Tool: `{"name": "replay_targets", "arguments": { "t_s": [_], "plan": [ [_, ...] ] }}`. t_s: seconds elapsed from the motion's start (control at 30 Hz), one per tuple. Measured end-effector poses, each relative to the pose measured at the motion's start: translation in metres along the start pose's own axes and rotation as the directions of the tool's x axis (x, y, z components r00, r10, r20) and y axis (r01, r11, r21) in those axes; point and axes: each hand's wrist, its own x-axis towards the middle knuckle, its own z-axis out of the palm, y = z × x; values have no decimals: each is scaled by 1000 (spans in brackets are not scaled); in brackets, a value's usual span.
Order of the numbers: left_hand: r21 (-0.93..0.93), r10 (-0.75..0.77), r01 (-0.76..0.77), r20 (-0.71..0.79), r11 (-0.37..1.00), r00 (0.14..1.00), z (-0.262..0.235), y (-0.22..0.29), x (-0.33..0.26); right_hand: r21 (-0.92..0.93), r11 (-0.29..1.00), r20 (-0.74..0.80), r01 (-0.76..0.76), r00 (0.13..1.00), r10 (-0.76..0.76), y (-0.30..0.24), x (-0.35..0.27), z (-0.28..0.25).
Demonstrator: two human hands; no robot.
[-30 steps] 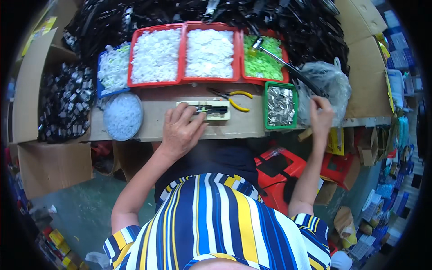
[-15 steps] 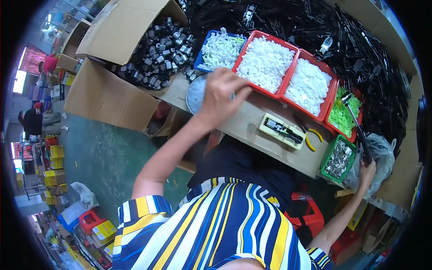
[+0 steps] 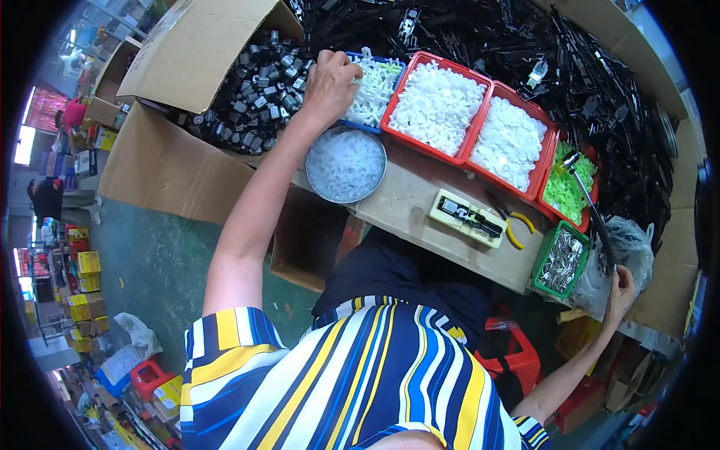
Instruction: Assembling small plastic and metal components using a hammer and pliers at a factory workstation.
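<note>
My left hand (image 3: 331,88) is over the left end of a blue tray (image 3: 370,127) of white and pale green plastic pieces, beside a heap of small metal cylinder parts (image 3: 262,94). Its fingers are curled, and what they pinch is hidden. Low at the right, my right hand (image 3: 621,294) has its fingers closed at the handle end of a hammer (image 3: 592,199). The hammer's head lies over a red tray of light green pieces (image 3: 568,186). A cream block fixture (image 3: 466,218) holding a black and silver mechanism sits on the bench between my hands.
A round bowl of translucent pieces (image 3: 346,165) stands near the bench edge. Two red trays of white pieces (image 3: 461,157) adjoin it. Yellow-handled pliers (image 3: 514,232), a green tray of metal parts (image 3: 560,260) and a plastic bag (image 3: 634,251) lie rightward. Black parts (image 3: 495,30) pile up behind.
My left hand has moved up and left, from over the round bowl to the blue tray, uncovering the bowl. My right hand has shifted slightly down along the hammer's handle; the hammer has hardly moved.
</note>
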Motion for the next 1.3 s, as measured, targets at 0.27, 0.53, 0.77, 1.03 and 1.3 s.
{"name": "replay_targets", "arguments": {
  "t_s": [0.27,0.53,0.77,1.03,1.3],
  "plan": [
    [-217,-45,60,69,974,997,-16,-5,6,22,1000,-13,1,1000,-1,-4,-13,5],
    [-691,-313,308,124,654,942,-40,29,11,131,988,-297,84,954,-42,-1,-41,-5],
    [-929,-180,367,353,52,918,-29,97,6,354,933,-355,62,932,72,-137,-75,26],
    [-908,-4,249,263,338,965,-36,159,-29,213,832,127,512,830,-544,-286,-55,123],
    [-981,-116,192,191,-3,975,-40,201,-45,585,675,220,451,712,-666,-271,-51,169]
  ]
}}
